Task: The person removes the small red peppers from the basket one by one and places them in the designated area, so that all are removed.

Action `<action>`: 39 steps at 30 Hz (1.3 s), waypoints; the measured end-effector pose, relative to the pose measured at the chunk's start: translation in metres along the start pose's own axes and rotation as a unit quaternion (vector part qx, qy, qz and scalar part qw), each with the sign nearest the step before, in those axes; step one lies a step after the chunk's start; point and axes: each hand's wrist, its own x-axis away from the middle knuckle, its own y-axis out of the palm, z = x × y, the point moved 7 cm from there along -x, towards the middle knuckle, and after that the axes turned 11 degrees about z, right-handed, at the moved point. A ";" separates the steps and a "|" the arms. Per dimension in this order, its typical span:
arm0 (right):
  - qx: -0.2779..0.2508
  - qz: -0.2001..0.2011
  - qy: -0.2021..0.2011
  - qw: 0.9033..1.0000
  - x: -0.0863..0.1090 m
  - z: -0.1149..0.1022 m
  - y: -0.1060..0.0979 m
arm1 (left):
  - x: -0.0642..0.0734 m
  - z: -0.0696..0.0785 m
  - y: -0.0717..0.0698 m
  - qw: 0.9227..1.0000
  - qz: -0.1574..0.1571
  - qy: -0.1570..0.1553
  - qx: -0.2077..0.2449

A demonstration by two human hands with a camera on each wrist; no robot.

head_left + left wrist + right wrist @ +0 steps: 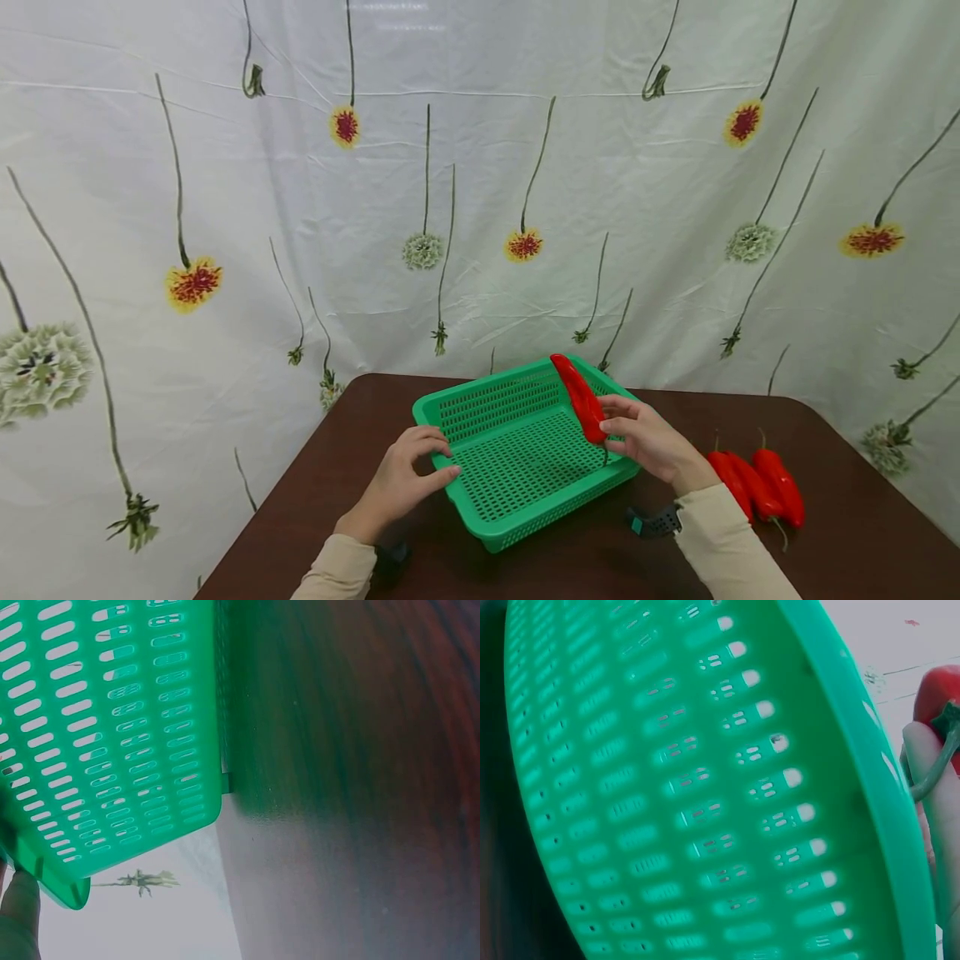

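Observation:
A long red chili pepper (579,398) is pinched in my right hand (651,440), tilted over the right part of a green plastic basket (525,525). In the right wrist view the pepper's green stem (937,769) hangs beside a finger, just beyond the basket rim (855,742). My left hand (401,477) grips the basket's left rim. The left wrist view has a finger (21,904) against the rim, with the slotted basket wall (112,735) alongside; the rest of that hand is mostly out of this view.
Several more red peppers (780,483) lie on the dark brown table (847,550) to the right, partly behind my right forearm. A black wrist strap (656,523) is on that wrist. Behind the table hangs a pale flower-printed cloth (480,208).

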 end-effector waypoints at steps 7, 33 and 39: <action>-0.013 -0.005 -0.001 1.000 0.001 -0.002 -0.005 | 0.000 -0.001 -0.002 1.000 0.005 -0.001 -0.008; -0.041 0.009 -0.019 0.999 0.012 -0.012 -0.029 | 0.000 -0.001 0.000 1.000 -0.002 -0.003 -0.008; -0.049 0.013 -0.020 0.999 0.014 -0.014 -0.035 | 0.000 -0.001 0.000 1.000 -0.003 -0.002 -0.007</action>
